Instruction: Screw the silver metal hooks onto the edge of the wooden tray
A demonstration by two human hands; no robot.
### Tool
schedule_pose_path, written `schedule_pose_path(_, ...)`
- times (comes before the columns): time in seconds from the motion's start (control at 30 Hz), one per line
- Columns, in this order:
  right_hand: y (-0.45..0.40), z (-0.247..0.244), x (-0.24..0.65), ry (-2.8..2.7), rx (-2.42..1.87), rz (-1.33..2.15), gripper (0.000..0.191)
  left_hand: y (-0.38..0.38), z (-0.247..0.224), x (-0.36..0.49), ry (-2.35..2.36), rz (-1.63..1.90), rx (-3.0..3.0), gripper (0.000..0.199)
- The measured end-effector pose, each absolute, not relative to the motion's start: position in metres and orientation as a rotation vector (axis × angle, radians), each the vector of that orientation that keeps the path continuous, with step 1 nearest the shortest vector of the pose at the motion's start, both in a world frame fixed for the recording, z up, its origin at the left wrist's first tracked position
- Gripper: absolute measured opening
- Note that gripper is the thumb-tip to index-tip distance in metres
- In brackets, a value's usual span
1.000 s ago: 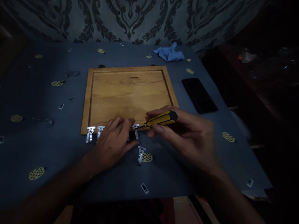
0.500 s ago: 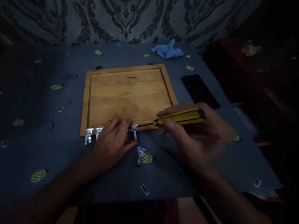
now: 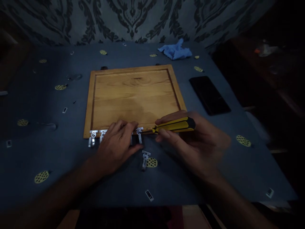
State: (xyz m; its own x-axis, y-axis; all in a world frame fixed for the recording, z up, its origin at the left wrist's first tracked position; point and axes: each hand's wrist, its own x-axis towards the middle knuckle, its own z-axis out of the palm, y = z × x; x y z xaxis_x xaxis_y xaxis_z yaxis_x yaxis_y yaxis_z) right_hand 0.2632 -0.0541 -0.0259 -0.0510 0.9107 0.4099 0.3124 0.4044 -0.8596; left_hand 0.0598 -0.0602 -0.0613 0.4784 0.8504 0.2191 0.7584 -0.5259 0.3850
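Observation:
A framed wooden board [image 3: 135, 95] lies on the blue patterned cloth, with several metal hooks along its near edge. My left hand [image 3: 118, 140] rests over the middle hooks, its fingers closed against the edge; what they grip is hidden. Just right of those fingers, a metal hook [image 3: 139, 135] sits at the board's edge. My right hand [image 3: 195, 140] holds a yellow and black screwdriver [image 3: 176, 125], whose shaft points left at this hook. Below it, a loose metal hook [image 3: 145, 160] lies on the cloth.
A black phone [image 3: 209, 95] lies right of the board. Behind it is a crumpled blue cloth [image 3: 175, 50]. A clear curved item [image 3: 47, 126] lies at the left. A patterned curtain [image 3: 133, 22] hangs along the back.
The screwdriver and my right hand have moved left and slightly down, bringing the handle closer to the hook. My left hand keeps its place on the hooks. The whole view has shifted slightly.

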Motion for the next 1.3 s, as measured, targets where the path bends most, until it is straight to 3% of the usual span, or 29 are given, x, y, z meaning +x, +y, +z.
schedule_pose_path(0.33,-0.054,-0.024,0.266,-1.702,-1.055,0.662,0.012,-0.060,-0.062,0.060,1.383,0.580,2.456,0.048)
schedule_pose_path(0.5,-0.051,-0.013,0.276,-1.846,-1.007,0.813,0.034,-0.060,-0.062,0.060,1.370,0.570,2.438,0.050)
schedule_pose_path(0.7,-0.049,-0.016,0.272,-1.823,-0.999,0.690,0.019,-0.061,-0.061,0.061,1.384,0.564,2.427,0.045)
schedule_pose_path(0.9,-0.056,-0.022,0.261,-1.745,-0.997,0.687,0.025,-0.060,-0.064,0.060,1.355,0.616,2.458,0.049)
schedule_pose_path(1.07,-0.057,-0.026,0.265,-1.666,-1.053,0.637,0.012,-0.061,-0.062,0.059,1.361,0.587,2.463,0.049)
schedule_pose_path(1.3,-0.059,-0.027,0.266,-1.520,-1.129,0.645,0.014,-0.060,-0.062,0.059,1.385,0.577,2.447,0.046)
